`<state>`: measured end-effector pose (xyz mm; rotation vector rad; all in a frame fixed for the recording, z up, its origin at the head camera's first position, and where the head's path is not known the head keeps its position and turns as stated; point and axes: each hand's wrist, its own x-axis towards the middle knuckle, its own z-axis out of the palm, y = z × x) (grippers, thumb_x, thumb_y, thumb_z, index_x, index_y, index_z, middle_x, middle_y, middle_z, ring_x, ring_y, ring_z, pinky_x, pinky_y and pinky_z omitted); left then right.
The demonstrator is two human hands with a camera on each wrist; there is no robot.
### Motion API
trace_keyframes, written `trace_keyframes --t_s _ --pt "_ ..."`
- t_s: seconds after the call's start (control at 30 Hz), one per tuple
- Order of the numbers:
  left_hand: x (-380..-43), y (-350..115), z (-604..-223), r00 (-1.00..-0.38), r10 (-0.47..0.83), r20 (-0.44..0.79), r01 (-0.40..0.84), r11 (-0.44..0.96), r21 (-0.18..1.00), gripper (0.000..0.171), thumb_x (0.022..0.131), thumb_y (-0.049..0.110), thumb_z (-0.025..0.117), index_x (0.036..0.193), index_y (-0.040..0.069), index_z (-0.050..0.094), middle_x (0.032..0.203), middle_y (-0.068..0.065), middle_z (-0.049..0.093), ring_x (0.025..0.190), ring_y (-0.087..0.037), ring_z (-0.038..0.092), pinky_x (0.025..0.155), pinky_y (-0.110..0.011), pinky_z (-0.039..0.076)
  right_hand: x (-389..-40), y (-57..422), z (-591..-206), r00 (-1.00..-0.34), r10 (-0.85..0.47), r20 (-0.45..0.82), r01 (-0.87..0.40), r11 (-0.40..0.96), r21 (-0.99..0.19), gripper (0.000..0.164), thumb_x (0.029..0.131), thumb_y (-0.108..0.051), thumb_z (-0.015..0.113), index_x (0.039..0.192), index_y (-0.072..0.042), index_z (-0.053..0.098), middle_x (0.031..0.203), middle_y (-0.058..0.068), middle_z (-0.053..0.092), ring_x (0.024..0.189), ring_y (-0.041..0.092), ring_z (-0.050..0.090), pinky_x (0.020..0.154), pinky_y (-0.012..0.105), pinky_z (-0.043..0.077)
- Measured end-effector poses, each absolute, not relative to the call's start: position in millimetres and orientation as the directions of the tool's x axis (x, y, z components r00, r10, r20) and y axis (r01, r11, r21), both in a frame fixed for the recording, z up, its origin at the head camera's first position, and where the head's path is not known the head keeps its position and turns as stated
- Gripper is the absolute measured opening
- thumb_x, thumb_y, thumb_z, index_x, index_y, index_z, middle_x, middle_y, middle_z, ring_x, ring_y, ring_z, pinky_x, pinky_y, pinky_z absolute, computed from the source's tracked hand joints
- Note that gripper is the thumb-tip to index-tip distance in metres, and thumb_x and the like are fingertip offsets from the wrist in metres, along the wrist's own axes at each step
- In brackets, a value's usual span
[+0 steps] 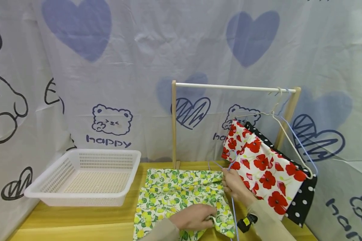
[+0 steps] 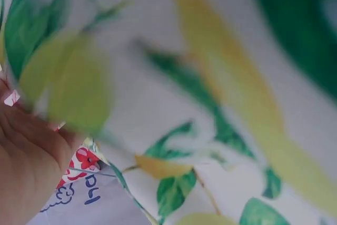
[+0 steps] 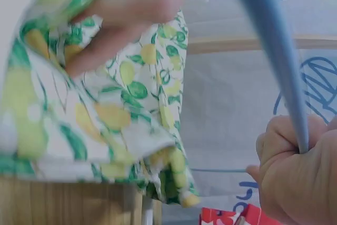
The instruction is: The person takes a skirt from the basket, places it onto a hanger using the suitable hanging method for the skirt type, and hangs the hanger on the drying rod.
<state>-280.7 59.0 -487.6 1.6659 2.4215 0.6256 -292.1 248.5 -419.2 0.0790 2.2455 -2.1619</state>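
A cloth printed with lemons and green leaves lies on the wooden table, its near right corner lifted. My left hand pinches that lifted edge between thumb and fingers. Just right of the cloth, my right hand grips a light blue hanger near its hook. The hanger's long side slants down past the cloth's right edge; part of it is hidden. In the right wrist view, the fist closes round the blue bar. Blurred lemon fabric fills most of the left wrist view.
Behind my right hand stands a rack with a white rail. A poppy-print cloth and a black polka-dot cloth hang from it on hangers at the right end. A white plastic basket sits on the left of the table.
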Motion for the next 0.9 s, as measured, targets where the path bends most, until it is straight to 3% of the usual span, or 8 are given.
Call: trace_keyframes --t_s 0.23,0.4,0.47,0.53,0.67,0.77,0.9 --pt "-281.6 68.4 -483.7 -0.417 0.881 0.224 0.867 0.311 0.390 0.016 0.105 0.027 0.046 0.093 0.020 0.056 0.083 0.010 0.056 0.067 0.003 0.045 0.061 -0.012 0.038 -291.9 239.4 -424.2 -0.997 0.037 -0.064 0.063 -0.030 -0.998 0.030 0.109 -0.023 0.026 0.083 -0.010 0.033 0.053 -0.006 0.022 0.039 0.006 0.018 0.037 0.021 0.024" --pt "-288.2 61.2 -484.0 -0.406 0.910 0.088 0.827 0.324 0.460 0.031 0.102 0.042 0.049 0.103 0.021 0.072 0.102 0.014 0.067 0.088 0.007 0.058 0.077 -0.012 0.048 -292.4 239.5 -427.9 -0.997 0.048 -0.055 0.054 -0.019 -0.998 0.033 0.109 -0.024 0.028 0.080 -0.010 0.034 0.052 -0.006 0.022 0.039 0.006 0.019 0.038 0.021 0.023" --pt "-294.6 56.7 -485.3 -0.477 0.877 0.061 0.791 0.397 0.466 0.036 0.102 0.044 0.048 0.105 0.019 0.074 0.107 0.011 0.068 0.096 0.002 0.061 0.083 -0.017 0.050 -291.8 240.9 -429.0 -0.998 0.032 -0.054 0.054 -0.007 -0.999 0.033 0.109 -0.024 0.028 0.080 -0.010 0.034 0.052 -0.005 0.022 0.039 0.007 0.018 0.038 0.022 0.022" --pt "-302.4 51.5 -485.4 -0.589 0.805 0.066 0.751 0.516 0.413 0.038 0.102 0.043 0.048 0.112 0.017 0.073 0.119 0.003 0.067 0.109 -0.007 0.061 0.092 -0.026 0.051 -291.1 241.6 -430.7 -0.999 0.009 -0.051 0.051 0.002 -0.999 0.031 0.109 -0.024 0.028 0.082 -0.010 0.034 0.052 -0.005 0.022 0.039 0.008 0.018 0.040 0.025 0.020" --pt "-318.3 43.9 -486.5 -0.779 0.622 0.077 0.621 0.749 0.231 0.042 0.099 0.044 0.054 0.133 0.020 0.061 0.149 -0.008 0.044 0.140 -0.026 0.040 0.106 -0.049 0.042 -289.8 239.8 -434.6 -0.999 -0.025 -0.029 0.028 0.017 -0.999 0.030 0.110 -0.024 0.026 0.086 -0.009 0.034 0.051 -0.005 0.021 0.039 0.008 0.016 0.043 0.029 0.017" --pt "-328.4 41.8 -489.4 -0.836 0.545 0.068 0.547 0.817 0.179 0.046 0.099 0.043 0.055 0.141 0.024 0.053 0.158 -0.008 0.031 0.147 -0.031 0.027 0.110 -0.058 0.034 -289.2 236.3 -437.5 -0.999 -0.032 -0.009 0.008 0.027 -1.000 0.028 0.110 -0.023 0.024 0.091 -0.007 0.038 0.051 -0.005 0.021 0.040 0.008 0.016 0.042 0.027 0.017" --pt "-336.3 40.9 -495.4 -0.860 0.509 0.024 0.505 0.844 0.180 0.054 0.098 0.042 0.055 0.148 0.023 0.043 0.160 -0.004 0.029 0.149 -0.031 0.023 0.113 -0.059 0.028 -286.7 230.5 -440.3 -0.999 -0.032 -0.018 0.016 0.050 -0.999 0.027 0.110 -0.024 0.024 0.100 -0.006 0.042 0.052 -0.005 0.022 0.041 0.008 0.017 0.040 0.023 0.021"
